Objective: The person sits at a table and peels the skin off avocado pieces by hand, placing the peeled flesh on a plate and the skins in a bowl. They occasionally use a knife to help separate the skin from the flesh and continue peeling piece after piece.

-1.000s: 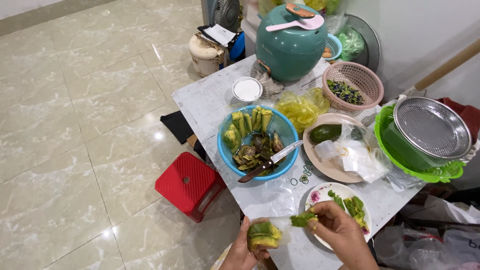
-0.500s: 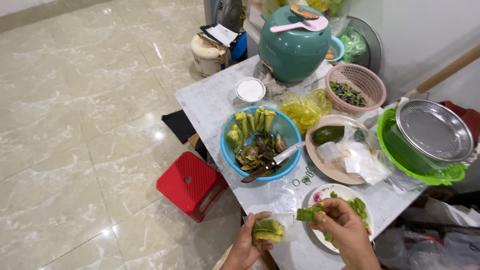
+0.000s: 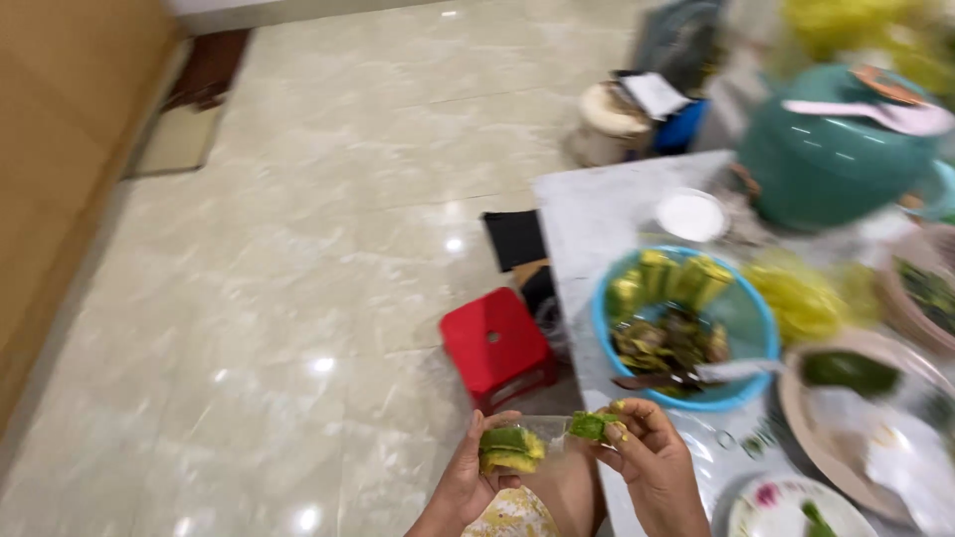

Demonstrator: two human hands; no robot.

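Hands first: left hand low at the frame's bottom edge, fingers curled around a yellow-green fruit chunk, cut side facing up. Right hand just beside it, fingertips pinched on a small green piece. Something thin and clear seems to span the gap between chunk and piece; too blurred to name. Chunk's long side runs roughly left to right, toward the right hand, so the two hands are near-touching across it; the left bears the weight, the right only the small piece. Beyond the right hand, a white plate on the marble table, then a blue bowl of peelings with a knife laid across. Red stool on the floor left of the table. Farthest, a teal pot. Against half a second ago: view has swung left and blurred, more floor showing; the grips look unchanged, hands closer together.
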